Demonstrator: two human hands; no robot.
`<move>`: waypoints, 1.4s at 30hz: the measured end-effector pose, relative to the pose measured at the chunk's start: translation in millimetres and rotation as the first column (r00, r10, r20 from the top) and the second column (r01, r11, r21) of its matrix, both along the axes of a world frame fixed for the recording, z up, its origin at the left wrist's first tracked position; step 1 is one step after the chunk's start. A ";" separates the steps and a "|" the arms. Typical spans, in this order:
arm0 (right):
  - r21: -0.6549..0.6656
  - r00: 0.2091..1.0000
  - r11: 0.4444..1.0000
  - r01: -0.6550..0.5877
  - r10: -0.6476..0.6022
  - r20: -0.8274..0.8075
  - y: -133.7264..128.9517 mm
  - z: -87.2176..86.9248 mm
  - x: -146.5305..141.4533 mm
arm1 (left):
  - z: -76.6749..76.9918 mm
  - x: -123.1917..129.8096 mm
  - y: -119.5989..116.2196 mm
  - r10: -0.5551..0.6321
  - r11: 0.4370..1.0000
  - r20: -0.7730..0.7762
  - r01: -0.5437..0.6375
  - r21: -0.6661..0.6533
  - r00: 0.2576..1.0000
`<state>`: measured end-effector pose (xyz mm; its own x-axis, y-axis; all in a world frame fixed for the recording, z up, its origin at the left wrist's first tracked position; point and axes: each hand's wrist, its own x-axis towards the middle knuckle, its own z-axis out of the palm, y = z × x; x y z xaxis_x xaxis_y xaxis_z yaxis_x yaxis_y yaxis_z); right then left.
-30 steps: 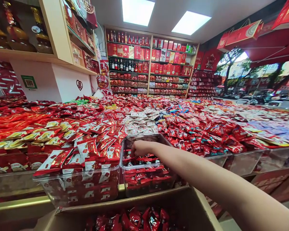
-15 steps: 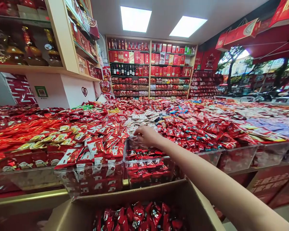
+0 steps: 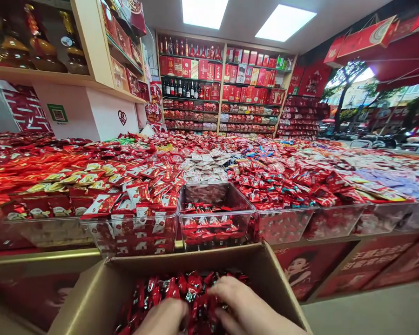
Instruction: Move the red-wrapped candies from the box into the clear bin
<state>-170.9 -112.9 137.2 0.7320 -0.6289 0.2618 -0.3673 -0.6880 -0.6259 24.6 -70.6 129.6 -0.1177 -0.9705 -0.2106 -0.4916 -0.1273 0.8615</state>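
Both hands are down inside an open cardboard box [image 3: 279,279] filled with red, shiny wrapped candies [image 3: 172,288]. My left hand [image 3: 165,316] is at the lower middle, blurred, with its fingers hidden among the candies. To its right, my right hand [image 3: 242,300] reaches over the candies with its thumb and fingers apart and bent downward; nothing shows held in it. Just beyond the box stands a clear plastic bin [image 3: 216,214], partly filled with small red packets [image 3: 209,230] lying well below its rim.
Clear bins heaped with packets stand on both sides, including red-and-white packets [image 3: 138,193] at left and red packets [image 3: 275,186] at right. White packets [image 3: 206,165] are piled behind the middle bin. Shelves [image 3: 223,88] line the back wall, and a cabinet [image 3: 103,51] overhangs the left.
My right hand has moved from the middle bin down and back into the cardboard box. My left hand has come into view there. The view has tilted down a little.
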 end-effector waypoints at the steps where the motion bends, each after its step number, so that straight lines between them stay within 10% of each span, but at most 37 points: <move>1: 0.120 0.998 0.991 0.056 -0.058 0.016 -0.9 0.2 0.9 | 3.6 -0.4 -3.9 -0.011 1.000 -0.016 0.011 0.007 1.000; 6: 0.671 0.974 0.735 -0.093 -0.074 0.215 -8.1 14.7 8.0 | 18.4 -10.6 -11.8 0.027 0.999 -0.242 -0.018 0.040 0.970; 17: 0.845 0.851 0.533 -0.046 -0.422 0.313 -10.8 22.8 7.9 | 26.4 -21.5 -4.6 0.207 0.977 -0.445 -0.211 0.042 0.871; 24: 0.834 0.779 0.534 -0.137 -0.462 0.424 -13.7 19.6 3.1 | 28.4 -21.4 -1.4 0.185 0.981 -0.438 -0.188 0.036 0.880; 29: 0.552 0.771 0.832 -0.060 -0.313 0.555 -9.4 18.5 2.4 | 35.4 -23.1 3.5 0.329 0.927 -0.708 -0.069 0.369 0.625; 32: 0.425 0.816 0.903 -0.062 -0.199 0.542 -6.9 16.8 1.6 | 36.1 -24.5 4.4 0.301 0.944 -0.707 -0.095 0.316 0.640; 39: 0.814 0.784 0.557 -0.166 -0.427 0.452 -5.4 17.6 5.1 | 29.0 -26.6 0.4 0.231 0.971 -0.662 -0.214 0.108 0.713; 42: 0.824 0.833 0.537 -0.180 -0.363 0.418 -4.6 16.7 7.0 | 29.6 -27.2 1.1 0.196 0.979 -0.684 -0.185 0.091 0.702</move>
